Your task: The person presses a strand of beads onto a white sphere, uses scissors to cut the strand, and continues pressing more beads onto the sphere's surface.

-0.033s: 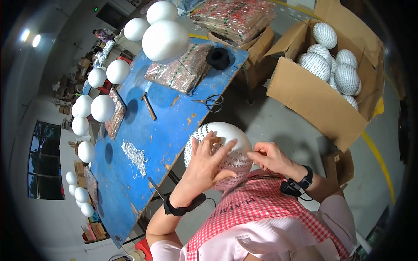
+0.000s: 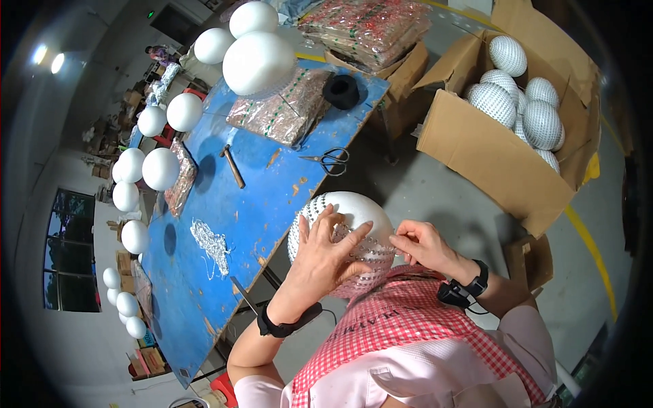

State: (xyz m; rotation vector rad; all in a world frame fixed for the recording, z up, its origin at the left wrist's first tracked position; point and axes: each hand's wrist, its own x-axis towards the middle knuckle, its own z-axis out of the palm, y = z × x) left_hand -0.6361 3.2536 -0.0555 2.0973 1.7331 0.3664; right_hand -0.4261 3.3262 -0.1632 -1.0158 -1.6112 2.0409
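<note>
Centrally, a large white foam ball [image 2: 354,217], partly covered with rows of small silvery beads, is held in the person's lap just beside the near edge of a blue worktable [image 2: 272,190]. The left hand [image 2: 325,255] is laid flat on the ball's near side, its fingers spread and pressed against the beaded band. The right hand [image 2: 420,246] is set at the ball's right flank, its thumb and fingertips pinched together on the beaded strand where it meets the foam; what exactly is pinched is too small to tell. A black band is worn on each wrist, and a red-and-white checked apron [image 2: 408,326] is seen below the ball.

On the table, a pair of scissors [image 2: 330,160], a small hammer [image 2: 232,166], a black roll [image 2: 341,91], a loose heap of silvery bead strand [image 2: 209,243] and clear packets of trim [image 2: 282,109] are laid out. A plain white foam ball [image 2: 258,62] is raised above the packets, and more plain balls [image 2: 160,168] are ranged along the table's far left edge. To the right, well apart from the hands, an open cardboard box [image 2: 490,153] is filled with finished bead-covered balls [image 2: 524,102]. Behind the table, more packets are stacked on another box [image 2: 371,27].
</note>
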